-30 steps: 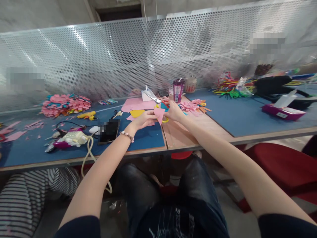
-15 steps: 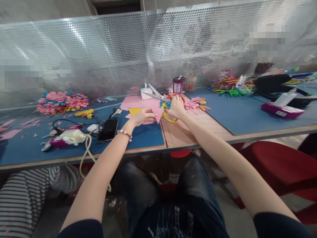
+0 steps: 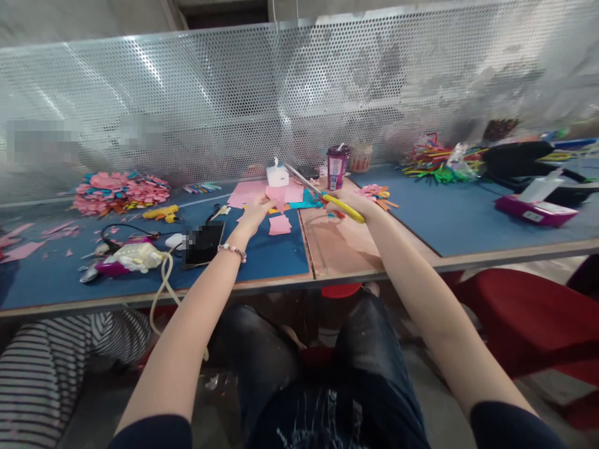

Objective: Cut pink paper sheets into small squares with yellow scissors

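My left hand [image 3: 257, 212] pinches a small piece of pink paper [image 3: 276, 196] over the blue table. In my right hand [image 3: 349, 202] are scissors with yellow handles [image 3: 345, 207]; their blades point up and to the left, past the paper. Just below the held piece, a stack of small pink paper pieces [image 3: 279, 225] lies on the blue surface. A larger pink sheet [image 3: 239, 194] spreads out behind my left hand, and blue paper [image 3: 304, 199] shows between my hands.
A white tissue box [image 3: 277, 176] and a purple cup [image 3: 337, 167] stand behind my hands. Left are a phone [image 3: 203, 244], a yellow glue gun [image 3: 161, 213] and a pink flower pile [image 3: 119, 193]. Pink and orange pieces [image 3: 374, 193] lie beyond my right hand.
My left hand has moved slightly left and up with the pink paper. The scissors have turned and moved right, away from the paper. The small pink stack and the tissue box are now less covered.
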A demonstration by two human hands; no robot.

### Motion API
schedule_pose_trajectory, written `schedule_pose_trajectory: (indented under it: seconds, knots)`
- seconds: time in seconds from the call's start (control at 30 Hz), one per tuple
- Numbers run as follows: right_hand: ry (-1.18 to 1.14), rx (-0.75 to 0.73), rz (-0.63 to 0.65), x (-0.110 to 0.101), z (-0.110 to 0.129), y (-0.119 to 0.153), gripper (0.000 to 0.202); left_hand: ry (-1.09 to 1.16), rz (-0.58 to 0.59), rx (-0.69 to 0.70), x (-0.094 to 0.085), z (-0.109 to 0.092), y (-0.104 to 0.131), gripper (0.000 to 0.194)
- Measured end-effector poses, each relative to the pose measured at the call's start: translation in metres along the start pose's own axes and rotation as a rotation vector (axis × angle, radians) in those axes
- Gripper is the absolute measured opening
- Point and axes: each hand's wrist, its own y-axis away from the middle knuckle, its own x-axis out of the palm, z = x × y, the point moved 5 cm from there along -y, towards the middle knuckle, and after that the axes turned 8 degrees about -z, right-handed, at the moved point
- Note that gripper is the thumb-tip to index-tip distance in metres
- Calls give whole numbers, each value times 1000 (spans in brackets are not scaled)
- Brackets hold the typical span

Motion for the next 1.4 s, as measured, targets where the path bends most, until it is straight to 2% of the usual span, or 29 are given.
schedule_pose_trajectory:
  seconds: [0.13,0.33,0.47,0.83,1.13,1.4]
  knots:
    - [5,-1,72,10,0,-1,21,30,27,16,4,-4,1,15]
    - [40,-39,156,16,-1,-5,28,105,171,-53,18,-6,10,30]
    - [80,-85,169,16,2,-5,30,115,222,-73,21,-8,15,28]
    - [96,-121,203,18,-2,-6,37,56,191,-74,21,-9,18,29]
    - [130,-147,234,11,11,1,36,-8,206,-75,26,-15,23,30]
    - [55,-121,271,11,14,5,40,-29,215,-37,27,-17,26,34]
